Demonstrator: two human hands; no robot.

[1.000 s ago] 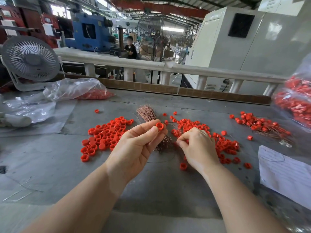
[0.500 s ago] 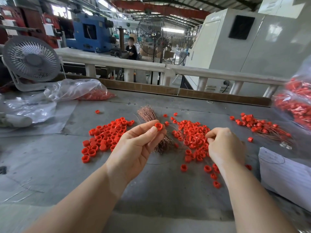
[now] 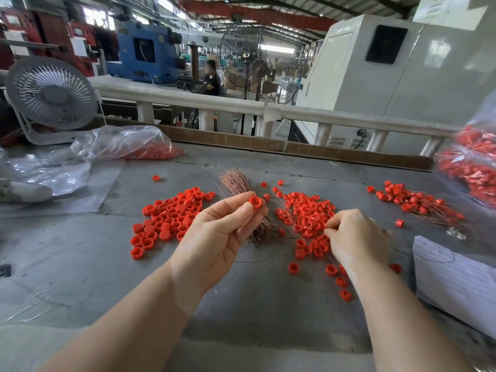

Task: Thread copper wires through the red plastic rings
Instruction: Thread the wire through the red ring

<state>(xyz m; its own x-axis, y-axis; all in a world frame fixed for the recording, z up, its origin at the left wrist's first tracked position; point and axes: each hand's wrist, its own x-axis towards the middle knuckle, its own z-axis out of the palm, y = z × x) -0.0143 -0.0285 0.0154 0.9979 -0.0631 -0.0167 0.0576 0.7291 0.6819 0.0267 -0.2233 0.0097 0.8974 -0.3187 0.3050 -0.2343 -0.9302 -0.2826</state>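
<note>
Head camera view: grey worktable (image 3: 80, 264) carries all task material. Largest group: loose pile of unthreaded red plastic rings (image 3: 171, 218) at left of centre. A second pile (image 3: 308, 218) lies right of centre, rings mixed with fine wire. A finished batch (image 3: 418, 205), rings already on copper wires, lies at far right, well apart from both piles. A bundle of copper wires (image 3: 236, 181) lies between the two piles, partly behind the left hand.

Left hand (image 3: 220, 237) is raised, palm up, pinching a single red ring (image 3: 255, 202) between thumb and fingertips. Right hand (image 3: 357, 237) rests at the edge of the second pile, fingers curled together in a pinch; what it pinches cannot be made out.

Progress, as a judgement: early to middle stage. One small batch appears complete; most rings remain loose, and bagged rings (image 3: 472, 167) at the right edge suggest further stock.

Limits of view: individual wires are too thin to trace. Whether a wire already passes through the held ring cannot be told. Bag at right is cut off by the frame.
</note>
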